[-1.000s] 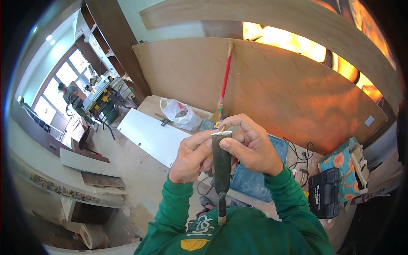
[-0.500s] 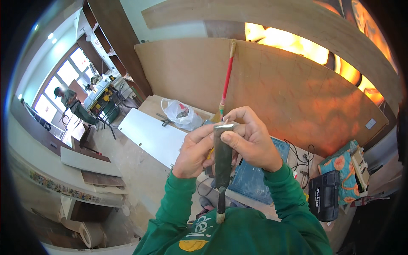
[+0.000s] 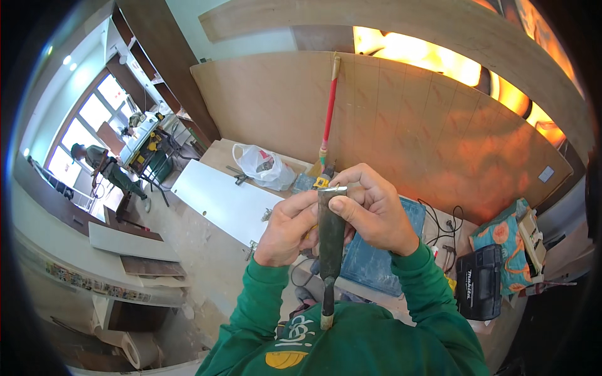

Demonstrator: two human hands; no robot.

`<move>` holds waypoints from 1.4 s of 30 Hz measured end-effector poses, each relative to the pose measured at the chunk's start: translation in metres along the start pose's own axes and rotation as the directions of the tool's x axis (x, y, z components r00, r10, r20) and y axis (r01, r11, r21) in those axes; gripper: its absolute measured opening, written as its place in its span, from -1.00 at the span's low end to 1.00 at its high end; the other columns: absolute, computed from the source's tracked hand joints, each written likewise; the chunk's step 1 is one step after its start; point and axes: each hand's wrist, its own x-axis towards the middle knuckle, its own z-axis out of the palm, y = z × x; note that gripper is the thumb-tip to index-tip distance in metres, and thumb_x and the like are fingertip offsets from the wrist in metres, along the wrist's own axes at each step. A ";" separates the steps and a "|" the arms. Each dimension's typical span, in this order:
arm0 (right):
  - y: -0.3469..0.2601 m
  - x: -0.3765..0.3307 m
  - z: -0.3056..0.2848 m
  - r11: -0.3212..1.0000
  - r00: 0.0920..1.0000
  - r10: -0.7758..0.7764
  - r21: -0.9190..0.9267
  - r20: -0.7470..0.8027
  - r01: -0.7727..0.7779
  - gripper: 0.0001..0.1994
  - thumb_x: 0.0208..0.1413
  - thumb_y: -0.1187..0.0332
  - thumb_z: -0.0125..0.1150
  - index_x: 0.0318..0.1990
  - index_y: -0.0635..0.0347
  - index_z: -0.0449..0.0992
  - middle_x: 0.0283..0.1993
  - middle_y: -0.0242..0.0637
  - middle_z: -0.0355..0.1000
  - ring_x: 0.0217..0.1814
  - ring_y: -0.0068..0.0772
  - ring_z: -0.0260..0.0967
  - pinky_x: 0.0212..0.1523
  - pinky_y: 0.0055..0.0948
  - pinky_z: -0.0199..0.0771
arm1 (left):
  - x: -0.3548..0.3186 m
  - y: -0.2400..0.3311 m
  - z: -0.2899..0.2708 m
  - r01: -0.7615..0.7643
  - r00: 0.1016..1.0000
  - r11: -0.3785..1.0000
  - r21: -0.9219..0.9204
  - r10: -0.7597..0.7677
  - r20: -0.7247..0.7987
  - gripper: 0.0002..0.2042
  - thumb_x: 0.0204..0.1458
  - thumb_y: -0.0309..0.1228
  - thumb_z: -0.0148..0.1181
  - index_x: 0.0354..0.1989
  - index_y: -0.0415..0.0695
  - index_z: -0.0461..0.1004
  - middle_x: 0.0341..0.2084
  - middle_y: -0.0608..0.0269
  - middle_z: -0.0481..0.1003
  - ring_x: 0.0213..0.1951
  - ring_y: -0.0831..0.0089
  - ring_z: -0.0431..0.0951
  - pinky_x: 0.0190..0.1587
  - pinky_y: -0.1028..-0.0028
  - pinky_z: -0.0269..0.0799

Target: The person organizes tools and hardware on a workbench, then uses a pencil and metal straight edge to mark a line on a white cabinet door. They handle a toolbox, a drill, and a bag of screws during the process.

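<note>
A broad chisel (image 3: pixel 330 233) stands upright before my chest, its dark blade ending at the top in a bright edge and its narrow handle pointing down to my green sweatshirt. My right hand (image 3: pixel 374 210) is closed on the upper blade, thumb pressed flat on the near face by the edge and index finger bent above it. On the other side, my left hand (image 3: pixel 287 229) is closed at the blade, with its fingertips hidden behind it. A bit of yellow shows by the left fingers, too covered to name.
A white panel (image 3: pixel 219 199) and a white plastic bag (image 3: pixel 263 167) lie ahead left. A red pole (image 3: pixel 330 113) leans on the brown board (image 3: pixel 420 135). Right are a blue board (image 3: pixel 382 263), cables (image 3: pixel 444 235) and a black case (image 3: pixel 479 283). Another person (image 3: pixel 106 166) stands far left.
The view has shifted slightly, and a yellow-and-black object now shows just above the blade's edge. Both hands keep about the same grip on the chisel. The person far left has changed posture.
</note>
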 end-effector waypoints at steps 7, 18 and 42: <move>0.000 0.003 -0.008 1.000 0.998 0.022 0.011 -0.054 -0.022 -0.70 0.38 0.38 0.19 0.15 0.26 0.32 -0.36 -0.31 0.60 -0.49 -0.66 0.46 -0.53 -0.60 0.44 | -0.010 0.000 -0.014 0.017 1.000 1.000 0.012 -0.017 0.025 -0.64 0.41 -0.36 0.04 0.27 -0.30 0.45 -0.44 0.34 0.49 -0.58 0.74 0.28 -0.61 0.67 0.05; 0.005 0.020 -0.004 0.998 0.999 -0.041 0.054 -0.010 0.041 -0.65 0.36 0.40 0.21 0.16 0.20 0.23 -0.42 -0.31 0.56 -0.58 -0.66 0.42 -0.60 -0.59 0.40 | 0.025 0.011 -0.003 -0.045 0.999 0.997 -0.065 0.046 0.006 -0.66 0.43 -0.37 0.01 0.25 -0.28 0.46 -0.50 0.39 0.49 -0.66 0.73 0.26 -0.64 0.65 0.05; 0.004 0.011 -0.006 0.999 0.998 0.024 0.024 -0.054 -0.023 -0.70 0.37 0.40 0.19 0.16 0.25 0.35 -0.35 -0.33 0.59 -0.49 -0.66 0.48 -0.52 -0.60 0.49 | -0.010 -0.008 -0.024 -0.038 0.998 0.996 -0.083 0.035 -0.042 -0.62 0.40 -0.37 0.06 0.29 -0.28 0.43 -0.37 0.37 0.48 -0.61 0.73 0.25 -0.62 0.65 0.02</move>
